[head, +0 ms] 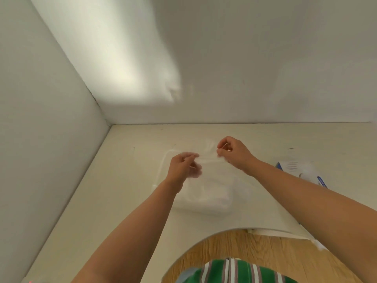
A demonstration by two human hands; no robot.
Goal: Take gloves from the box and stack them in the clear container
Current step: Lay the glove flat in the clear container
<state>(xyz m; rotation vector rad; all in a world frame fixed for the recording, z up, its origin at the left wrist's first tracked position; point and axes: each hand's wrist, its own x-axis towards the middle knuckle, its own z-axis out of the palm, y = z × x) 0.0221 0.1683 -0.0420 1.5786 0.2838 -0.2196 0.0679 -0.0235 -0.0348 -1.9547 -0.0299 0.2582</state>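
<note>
Head view: I see my left hand (183,168) and right hand (234,152) each pinching an end of a thin clear glove (207,158), stretched between them with fingers curled. The left is motion-blurred. The glove hangs over the clear container (164,162), mid-bench, which holds a whitish stack (214,196). The box (293,167) lies toward the bench's (126,180) right edge, beyond my right forearm.
</note>
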